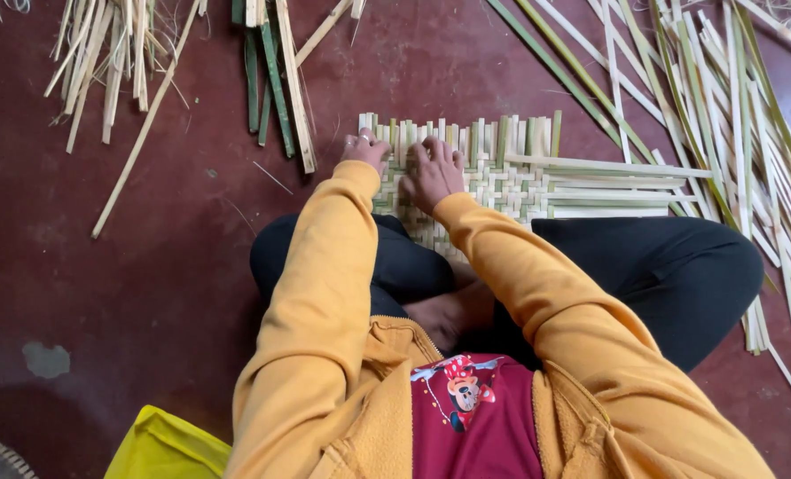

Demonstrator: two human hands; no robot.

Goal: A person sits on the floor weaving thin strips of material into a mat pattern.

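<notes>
On the dark red floor [191, 231], right in front of the sitter's crossed legs, lies a half-woven bamboo mat [493, 177], loose strip ends sticking out along its far edge and long strips trailing off to its right. Left hand [365, 149] sits at the mat's left corner, fingers curled down onto the strip ends, while the right hand [433, 173] presses flat, fingers spread, on the weave just beside it. More strips [732, 106] fan out toward the floor's right edge, a bundle [276, 80] lies near the far edge, and a yellow bag [165, 448] peeks in at the near left.
</notes>
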